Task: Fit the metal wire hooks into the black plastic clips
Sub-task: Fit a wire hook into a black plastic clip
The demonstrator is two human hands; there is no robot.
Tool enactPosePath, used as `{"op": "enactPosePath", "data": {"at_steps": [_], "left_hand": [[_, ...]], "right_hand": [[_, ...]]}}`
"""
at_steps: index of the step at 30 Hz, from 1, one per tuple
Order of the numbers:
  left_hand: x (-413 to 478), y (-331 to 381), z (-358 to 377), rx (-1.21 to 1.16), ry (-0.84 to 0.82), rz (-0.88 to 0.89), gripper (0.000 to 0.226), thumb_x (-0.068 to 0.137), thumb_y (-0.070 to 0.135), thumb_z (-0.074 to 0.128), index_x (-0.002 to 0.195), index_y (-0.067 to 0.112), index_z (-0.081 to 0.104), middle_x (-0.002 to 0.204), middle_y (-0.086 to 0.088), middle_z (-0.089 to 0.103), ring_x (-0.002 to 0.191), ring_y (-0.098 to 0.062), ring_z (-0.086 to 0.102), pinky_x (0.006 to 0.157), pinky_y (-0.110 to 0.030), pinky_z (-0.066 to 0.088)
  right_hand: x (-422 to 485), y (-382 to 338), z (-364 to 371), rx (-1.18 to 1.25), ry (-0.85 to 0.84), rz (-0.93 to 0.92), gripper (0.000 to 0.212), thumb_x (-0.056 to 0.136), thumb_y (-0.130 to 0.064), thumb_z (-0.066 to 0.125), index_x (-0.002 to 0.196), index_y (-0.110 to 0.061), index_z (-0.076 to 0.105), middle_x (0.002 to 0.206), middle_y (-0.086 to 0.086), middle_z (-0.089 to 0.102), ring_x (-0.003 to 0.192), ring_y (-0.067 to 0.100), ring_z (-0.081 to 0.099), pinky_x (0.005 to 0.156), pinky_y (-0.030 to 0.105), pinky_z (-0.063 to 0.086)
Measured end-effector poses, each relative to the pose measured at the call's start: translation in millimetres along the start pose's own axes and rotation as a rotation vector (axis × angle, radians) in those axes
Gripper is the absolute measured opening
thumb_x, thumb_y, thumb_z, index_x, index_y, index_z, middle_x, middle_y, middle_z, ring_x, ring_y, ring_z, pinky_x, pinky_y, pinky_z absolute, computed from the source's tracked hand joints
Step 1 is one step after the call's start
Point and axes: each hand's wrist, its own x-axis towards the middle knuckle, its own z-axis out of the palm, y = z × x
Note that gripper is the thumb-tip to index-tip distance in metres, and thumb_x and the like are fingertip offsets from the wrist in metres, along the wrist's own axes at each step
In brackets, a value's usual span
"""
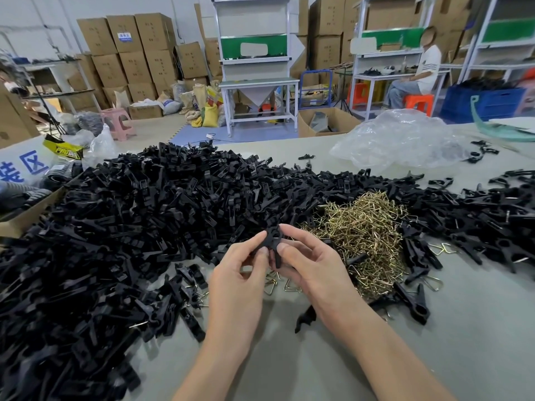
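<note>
Both my hands hold one black plastic clip (pixel 274 241) above the grey table (pixel 289 357). My left hand (pixel 240 273) pinches its left side between thumb and forefinger. My right hand (pixel 307 261) grips its right side with thumb and fingers curled round it. A big heap of black clips (pixel 139 215) fills the table's left and far side. A tangled pile of brass-coloured wire hooks (pixel 367 235) lies just right of my hands. A few loose hooks (pixel 285 283) lie on the table under my hands. I see no wire in the held clip.
More black clips (pixel 492 215) spread along the right. A crumpled clear plastic bag (pixel 402 140) sits at the far right of the table. A cardboard box (pixel 26 209) stands at the left edge. Beyond are stacked cartons, workbenches and a seated person (pixel 417 76).
</note>
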Motion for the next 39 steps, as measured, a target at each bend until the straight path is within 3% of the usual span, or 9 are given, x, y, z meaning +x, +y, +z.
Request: {"op": "enactPosePath", "data": {"at_steps": [8,12,18,21,24,26,29,33,39], "left_hand": [[-0.6,4.2,-1.0,-0.022,-0.031,-0.023,0.032,0.095,0.016,0.066,0.108,0.045,0.07,0.096,0.005,0.07,0.066,0.002,0.057,0.063,-0.009,0.043],[-1.9,4.6,-0.6,-0.035,-0.049,-0.029,0.032,0.098,0.013,0.06,0.105,0.043,0.071,0.101,0.015,0.067,0.074,-0.002,0.065,0.065,-0.011,0.048],[-0.4,0.7,-2.4,-0.061,-0.064,-0.105,0.032,0.104,0.021,0.05,0.124,0.04,0.065,0.101,0.015,0.072,0.079,-0.004,0.066,0.073,-0.015,0.052],[3.6,-8.3,-9.2,0.248,-0.047,-0.012,0.022,0.103,0.032,0.048,0.121,0.038,0.059,0.1,0.015,0.066,0.084,-0.002,0.061,0.073,-0.012,0.048],[2.4,-14.0,-16.3,0.795,-0.157,0.233,0.021,0.097,0.043,0.048,0.11,0.032,0.059,0.101,0.018,0.055,0.094,-0.004,0.052,0.088,-0.027,0.043],[-0.5,-15.9,-16.9,0.952,-0.247,0.273,0.029,0.096,0.053,0.048,0.113,0.033,0.06,0.102,0.018,0.051,0.101,-0.008,0.05,0.093,-0.029,0.038],[0.0,-18.2,-17.1,1.001,-0.32,0.263,0.031,0.096,0.059,0.046,0.116,0.038,0.059,0.107,0.018,0.049,0.11,-0.008,0.047,0.095,-0.027,0.036],[1.4,-17.0,-16.6,1.019,-0.3,0.27,0.027,0.098,0.055,0.042,0.112,0.039,0.058,0.107,0.02,0.05,0.105,-0.005,0.045,0.082,-0.021,0.03],[2.3,-19.0,-16.9,1.001,-0.303,0.25,0.029,0.101,0.05,0.043,0.122,0.036,0.057,0.112,0.017,0.049,0.098,-0.003,0.048,0.074,-0.019,0.031]], "right_hand": [[-0.2,-1.9,-1.9,0.037,-0.031,0.004,0.029,0.089,-0.005,0.071,0.106,-0.028,0.079,0.098,0.001,0.078,0.102,0.023,0.074,0.083,0.027,0.059],[-0.7,-3.7,-5.3,0.009,-0.095,0.035,0.043,0.076,-0.015,0.077,0.116,-0.03,0.076,0.085,-0.005,0.072,0.096,0.018,0.074,0.085,0.028,0.059],[0.1,-3.8,-4.3,-0.033,-0.057,-0.043,0.024,0.075,-0.019,0.076,0.098,-0.028,0.078,0.101,0.007,0.069,0.101,0.022,0.073,0.084,0.027,0.059],[4.0,-8.1,-9.8,-0.006,0.032,-0.09,0.023,0.072,-0.019,0.075,0.092,-0.03,0.078,0.094,0.0,0.073,0.094,0.019,0.072,0.081,0.024,0.058],[6.7,-13.3,-16.2,0.071,0.126,-0.117,0.03,0.07,-0.016,0.074,0.099,-0.022,0.074,0.1,0.005,0.071,0.086,0.014,0.072,0.079,0.023,0.058],[7.1,-14.4,-17.1,0.087,0.167,-0.123,0.034,0.069,-0.016,0.073,0.102,-0.02,0.072,0.101,0.007,0.068,0.082,0.011,0.071,0.078,0.023,0.058],[6.6,-13.7,-15.5,0.074,0.172,-0.128,0.033,0.071,-0.015,0.072,0.105,-0.017,0.07,0.097,0.005,0.065,0.077,0.011,0.069,0.077,0.023,0.058],[6.5,-12.8,-13.9,0.036,0.17,-0.13,0.024,0.087,-0.001,0.067,0.106,-0.016,0.068,0.093,0.004,0.064,0.076,0.012,0.068,0.076,0.023,0.058],[7.2,-11.9,-13.5,0.028,0.173,-0.127,0.023,0.089,0.0,0.066,0.106,-0.016,0.068,0.094,0.004,0.066,0.076,0.013,0.069,0.075,0.023,0.058]]}}
